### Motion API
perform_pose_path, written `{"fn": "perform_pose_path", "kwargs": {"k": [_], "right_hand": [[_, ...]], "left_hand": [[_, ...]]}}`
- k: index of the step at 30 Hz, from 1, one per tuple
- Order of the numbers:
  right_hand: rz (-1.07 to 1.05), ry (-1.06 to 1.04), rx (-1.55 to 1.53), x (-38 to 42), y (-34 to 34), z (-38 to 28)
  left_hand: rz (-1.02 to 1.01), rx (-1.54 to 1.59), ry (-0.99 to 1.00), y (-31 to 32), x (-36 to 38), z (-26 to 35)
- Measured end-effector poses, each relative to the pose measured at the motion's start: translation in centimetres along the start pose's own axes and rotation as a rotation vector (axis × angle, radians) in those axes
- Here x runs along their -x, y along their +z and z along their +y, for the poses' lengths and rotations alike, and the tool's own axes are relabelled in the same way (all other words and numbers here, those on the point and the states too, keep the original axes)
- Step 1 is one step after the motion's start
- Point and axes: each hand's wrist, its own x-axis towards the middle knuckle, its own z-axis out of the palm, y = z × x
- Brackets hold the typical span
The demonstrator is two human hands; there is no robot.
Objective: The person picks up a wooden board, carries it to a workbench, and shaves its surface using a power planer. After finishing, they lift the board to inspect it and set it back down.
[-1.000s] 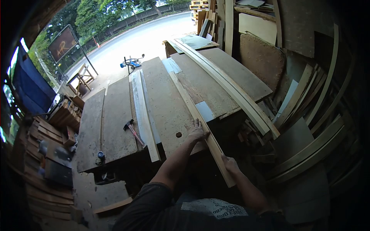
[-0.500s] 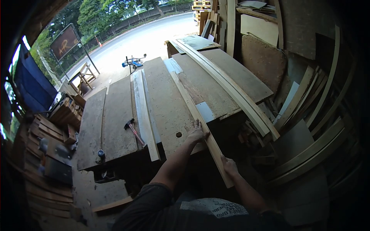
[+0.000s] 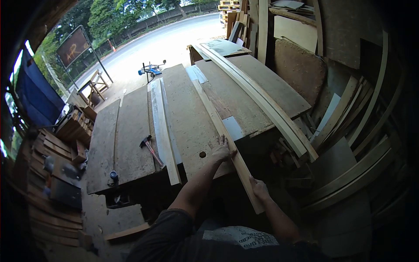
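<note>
A long pale wooden plank point(image 3: 219, 125) lies lengthwise over the wooden workbench point(image 3: 187, 115), its near end sticking out past the front edge. My left hand point(image 3: 221, 149) rests against the plank's left side near that edge, fingers spread. Closer to my body, my right hand point(image 3: 260, 190) is closed around the overhanging end. Left of my left hand there is a dark round hole point(image 3: 202, 154) in the benchtop. A second, narrower strip of wood point(image 3: 167, 139) lies farther left, on a whitish sheet.
A claw hammer point(image 3: 151, 149) lies left of the narrow strip, and a small round dark object point(image 3: 114, 175) sits near the bench's front left corner. Long pale boards point(image 3: 266, 102) run along the right side. Leaning timber point(image 3: 336, 113) stands against the right wall.
</note>
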Motion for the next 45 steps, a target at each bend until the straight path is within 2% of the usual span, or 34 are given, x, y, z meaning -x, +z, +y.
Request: {"fn": "perform_pose_path", "kwargs": {"k": [10,15,27,36,39,41,42,44,45], "right_hand": [[-0.035,0.025,-0.022,-1.9,0.0,-1.8],[-0.048,0.022,-0.023,-3.5,0.3,-2.6],[-0.027,0.040,-0.043,-6.6,0.9,-5.0],[-0.031,-0.034,-0.060,-10.6,2.0,-5.5],[-0.042,-0.057,-0.058,-12.1,2.3,-5.8],[0.020,-0.139,-0.069,-12.4,2.1,-6.8],[0.021,-0.141,-0.064,-13.1,2.0,-7.2],[-0.095,-0.171,-0.044,-15.1,1.7,-8.0],[-0.092,-0.174,-0.040,-15.6,1.5,-9.0]], "left_hand": [[0.007,0.026,0.004,-0.6,-2.3,-1.4],[0.098,0.047,0.009,-0.6,-2.2,-1.9],[0.098,0.010,0.120,1.3,2.5,0.1],[0.254,0.116,0.045,3.2,0.6,0.1],[0.276,0.213,-0.015,3.4,0.4,0.5],[0.386,0.433,-0.046,3.5,0.5,0.8],[0.389,0.437,-0.046,4.6,-0.8,0.6],[0.454,0.910,-0.133,7.4,-4.6,-0.2],[0.457,0.914,-0.130,6.9,-4.8,0.2]]}}
